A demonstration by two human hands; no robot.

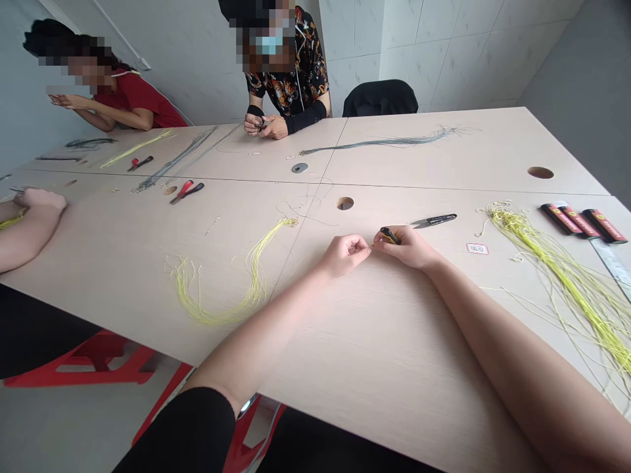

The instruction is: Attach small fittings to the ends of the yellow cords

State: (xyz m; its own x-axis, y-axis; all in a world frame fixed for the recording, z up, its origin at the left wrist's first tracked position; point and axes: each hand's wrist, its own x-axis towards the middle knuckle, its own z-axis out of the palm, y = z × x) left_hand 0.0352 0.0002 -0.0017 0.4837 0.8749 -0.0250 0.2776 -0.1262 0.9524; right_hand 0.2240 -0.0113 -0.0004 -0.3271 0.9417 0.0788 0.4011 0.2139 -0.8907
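Note:
My left hand [345, 256] is pinched at the fingertips in front of the table, close to my right hand [407, 248]. My right hand grips a small black-and-yellow tool [390, 236], whose tip nearly meets my left fingertips. Anything held in the left pinch is too fine to make out. A black folding knife [434, 221] lies just beyond my right hand. A loop of thin yellow cords [221, 289] lies on the table to my left. A thick yellow cord bundle [552, 269] spreads out to my right.
Red-handled pliers [187, 192], a grey cord bundle [384, 141], and round holes in the pale wooden table [394, 368] lie ahead. Three red-and-black sticks [582, 222] and a steel ruler [611, 263] sit at right. A co-worker's hands [261, 125] work at the far side; another's hand [42, 199] rests left.

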